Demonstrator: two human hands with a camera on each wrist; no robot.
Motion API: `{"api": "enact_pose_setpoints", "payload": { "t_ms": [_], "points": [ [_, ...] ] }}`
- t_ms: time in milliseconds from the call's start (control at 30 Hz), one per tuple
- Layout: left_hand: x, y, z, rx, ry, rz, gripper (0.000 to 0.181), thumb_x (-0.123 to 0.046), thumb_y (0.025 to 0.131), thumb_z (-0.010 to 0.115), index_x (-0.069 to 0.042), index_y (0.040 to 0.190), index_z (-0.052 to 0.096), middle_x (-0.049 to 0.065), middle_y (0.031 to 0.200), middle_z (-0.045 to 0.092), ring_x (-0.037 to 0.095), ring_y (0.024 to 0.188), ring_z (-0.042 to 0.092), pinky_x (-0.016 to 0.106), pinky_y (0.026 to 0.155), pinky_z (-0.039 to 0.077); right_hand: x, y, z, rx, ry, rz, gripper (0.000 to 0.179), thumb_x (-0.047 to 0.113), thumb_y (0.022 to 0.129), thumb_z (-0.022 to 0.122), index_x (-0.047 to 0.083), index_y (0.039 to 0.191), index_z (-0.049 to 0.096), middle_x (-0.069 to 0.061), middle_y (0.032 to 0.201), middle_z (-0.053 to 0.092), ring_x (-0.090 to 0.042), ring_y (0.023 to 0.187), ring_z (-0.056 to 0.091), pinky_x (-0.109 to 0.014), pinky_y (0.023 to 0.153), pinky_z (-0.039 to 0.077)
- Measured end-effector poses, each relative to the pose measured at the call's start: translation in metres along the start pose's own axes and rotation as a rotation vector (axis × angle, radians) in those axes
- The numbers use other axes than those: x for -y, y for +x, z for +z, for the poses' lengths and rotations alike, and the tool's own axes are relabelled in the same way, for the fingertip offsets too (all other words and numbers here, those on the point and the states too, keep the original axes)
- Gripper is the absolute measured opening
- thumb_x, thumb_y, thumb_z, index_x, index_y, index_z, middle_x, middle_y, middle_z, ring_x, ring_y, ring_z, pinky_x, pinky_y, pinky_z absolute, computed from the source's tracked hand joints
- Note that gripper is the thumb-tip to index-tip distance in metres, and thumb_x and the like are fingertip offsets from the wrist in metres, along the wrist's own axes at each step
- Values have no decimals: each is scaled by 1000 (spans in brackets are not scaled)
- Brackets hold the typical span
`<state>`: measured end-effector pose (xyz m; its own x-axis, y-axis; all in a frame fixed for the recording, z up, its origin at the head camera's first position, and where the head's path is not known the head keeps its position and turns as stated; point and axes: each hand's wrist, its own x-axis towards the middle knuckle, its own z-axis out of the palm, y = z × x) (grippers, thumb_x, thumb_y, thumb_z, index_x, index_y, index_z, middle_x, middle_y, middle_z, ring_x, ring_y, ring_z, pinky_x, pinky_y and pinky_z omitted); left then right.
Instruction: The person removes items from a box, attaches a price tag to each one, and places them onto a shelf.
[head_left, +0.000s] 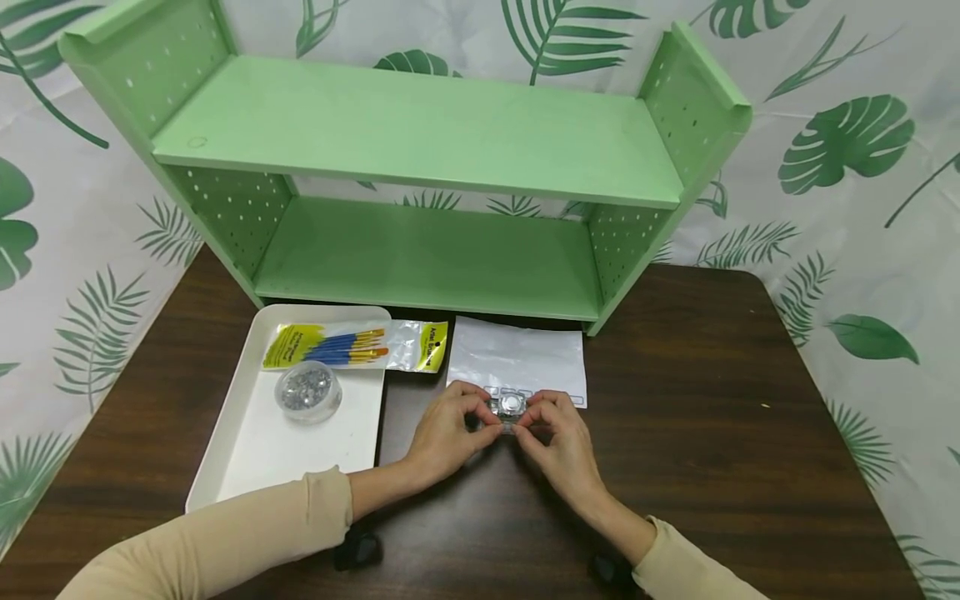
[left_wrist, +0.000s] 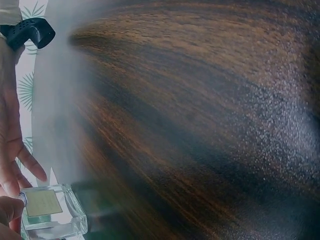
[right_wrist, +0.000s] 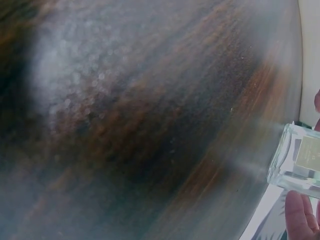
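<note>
Both hands hold a small clear glass bottle [head_left: 512, 405] over the near edge of the white sheet. My left hand [head_left: 448, 427] grips its left side between thumb and fingers. On the other side, the thumb and fingers of my right hand [head_left: 564, 446] pinch it. A round silvery part shows on the bottle in the head view. Seen by the left wrist camera, the glass bottle [left_wrist: 72, 212] has thick walls and a pale yellow label [left_wrist: 44, 202]. The right wrist view catches the same label [right_wrist: 309, 152] at its edge.
A white sheet [head_left: 517, 354] lies before the green shelf [head_left: 420, 254]. Left of the hands, a white tray [head_left: 255, 467] bears a round tub of silvery bits [head_left: 307, 390] and a packet of blue-handled paintbrushes [head_left: 345, 346], which overhangs the tray's right edge. Dark wood tabletop [head_left: 712, 417] extends right.
</note>
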<state>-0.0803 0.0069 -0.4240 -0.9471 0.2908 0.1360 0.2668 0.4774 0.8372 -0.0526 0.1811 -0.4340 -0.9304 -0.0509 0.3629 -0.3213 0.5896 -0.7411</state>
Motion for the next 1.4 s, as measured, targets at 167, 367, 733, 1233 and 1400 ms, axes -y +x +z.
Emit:
{"api": "enact_pose_setpoints", "payload": {
  "t_ms": [167,367,733,1233,1400],
  "points": [
    [-1,0,-1,-2,10,-8,10,-17,71,79,-18,70,70,-1,101,63,16,94,59,31,75,46,-1,1,1,-2,-17,-7,26,-7,69,77,11,71,58,-7,99,56,-16,87,58,-28,64,56],
    [-2,0,-1,-7,36,2,10,-19,70,79,-19,69,70,-2,100,62,15,93,59,29,73,47,-2,1,2,-7,-37,-21,28,-8,67,77,12,70,58,-6,99,56,-15,84,58,-30,62,56],
    [-2,-1,-1,-8,68,26,10,-18,70,79,-18,69,69,-2,98,61,15,91,59,27,69,47,-4,0,4,-38,-93,-88,29,-8,64,76,12,69,56,-6,98,55,-11,76,57,-28,59,55],
    [-3,1,-2,4,77,33,10,-20,70,79,-19,70,69,-3,97,60,14,92,59,27,69,47,-5,1,5,-54,-84,-109,32,-9,64,76,12,69,54,-5,96,55,-10,75,55,-26,57,53],
    [-1,2,-2,3,94,49,10,-20,70,79,-20,70,68,-3,97,60,13,91,59,27,69,48,-4,1,5,-60,-59,-107,32,-10,64,77,10,71,52,-5,94,54,-12,81,56,-24,58,54]
  ]
}}
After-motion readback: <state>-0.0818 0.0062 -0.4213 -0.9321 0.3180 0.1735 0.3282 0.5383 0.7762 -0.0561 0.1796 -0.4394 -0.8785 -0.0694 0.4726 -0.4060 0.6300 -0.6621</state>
